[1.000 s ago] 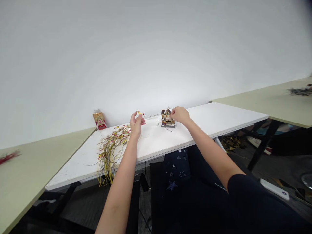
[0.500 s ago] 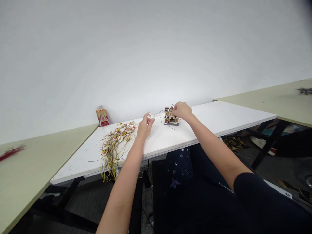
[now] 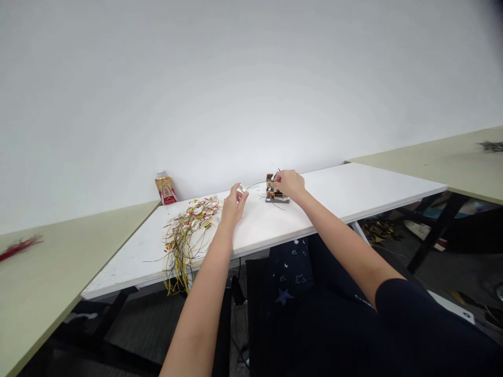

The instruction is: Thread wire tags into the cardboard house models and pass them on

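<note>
My left hand (image 3: 234, 204) is closed over the white tabletop, pinching a small white piece (image 3: 242, 189) between thumb and fingers. From that piece a thin dark wire (image 3: 256, 183) runs right to the miniature house (image 3: 270, 192). The house stands upright on a grey base, with brown and cream walls and lit-looking windows. My right hand (image 3: 290, 183) covers its right side, thumb and fingertips pinched together where the wire arrives. Loose wire ends stick out round the base. Left of my left hand lies a tangled bundle of yellow and black wires (image 3: 183, 246) with red-and-white bits.
A gold and red carton (image 3: 165, 189) stands against the wall at the table's back left corner. The white table (image 3: 129, 262) meets beige tables on both sides. Red strands (image 3: 19, 247) lie on the left one, dark strands (image 3: 492, 146) on the right one.
My right hand has moved slightly left and down, across the front of the miniature house. My left hand stays in place with the white piece.
</note>
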Action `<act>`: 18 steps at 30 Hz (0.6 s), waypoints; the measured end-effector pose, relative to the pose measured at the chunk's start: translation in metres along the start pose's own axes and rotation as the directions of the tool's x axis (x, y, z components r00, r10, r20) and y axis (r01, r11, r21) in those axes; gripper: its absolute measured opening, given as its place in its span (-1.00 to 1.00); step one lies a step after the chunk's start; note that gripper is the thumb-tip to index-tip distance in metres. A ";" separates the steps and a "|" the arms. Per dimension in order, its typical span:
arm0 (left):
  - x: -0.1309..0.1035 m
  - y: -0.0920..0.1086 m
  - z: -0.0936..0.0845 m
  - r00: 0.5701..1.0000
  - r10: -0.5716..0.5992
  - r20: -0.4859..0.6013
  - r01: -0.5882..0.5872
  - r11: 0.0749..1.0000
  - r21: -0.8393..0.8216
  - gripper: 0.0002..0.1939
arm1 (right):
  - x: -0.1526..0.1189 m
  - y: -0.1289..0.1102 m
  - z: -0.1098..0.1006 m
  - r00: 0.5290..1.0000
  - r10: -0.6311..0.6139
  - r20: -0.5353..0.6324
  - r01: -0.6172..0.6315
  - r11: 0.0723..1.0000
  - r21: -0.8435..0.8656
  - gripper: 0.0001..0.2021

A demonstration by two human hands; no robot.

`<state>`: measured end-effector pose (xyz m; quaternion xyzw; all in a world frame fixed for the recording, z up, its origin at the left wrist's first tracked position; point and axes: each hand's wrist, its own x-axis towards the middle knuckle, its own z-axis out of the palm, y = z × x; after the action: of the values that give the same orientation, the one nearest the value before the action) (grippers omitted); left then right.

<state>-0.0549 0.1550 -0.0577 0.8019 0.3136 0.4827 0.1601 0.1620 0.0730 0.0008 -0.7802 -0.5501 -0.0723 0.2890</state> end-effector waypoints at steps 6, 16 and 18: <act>0.000 -0.001 0.001 1.000 -0.018 0.017 0.019 1.000 -0.014 -0.50 | 0.000 0.014 0.021 0.995 0.023 0.092 -0.025 1.000 0.018 -0.87; -0.001 -0.002 0.001 0.999 -0.020 0.042 0.019 1.000 0.015 -0.49 | -0.003 0.026 0.022 1.000 0.016 0.004 -0.016 0.999 0.042 -0.81; -0.001 -0.002 0.001 0.999 -0.015 0.048 0.014 1.000 0.017 -0.48 | -0.005 0.024 0.014 0.999 -0.005 -0.034 0.006 1.000 0.024 -0.79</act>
<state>-0.0547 0.1558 -0.0596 0.8123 0.3196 0.4593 0.1644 0.1787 0.0713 -0.0216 -0.7737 -0.5480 -0.0796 0.3077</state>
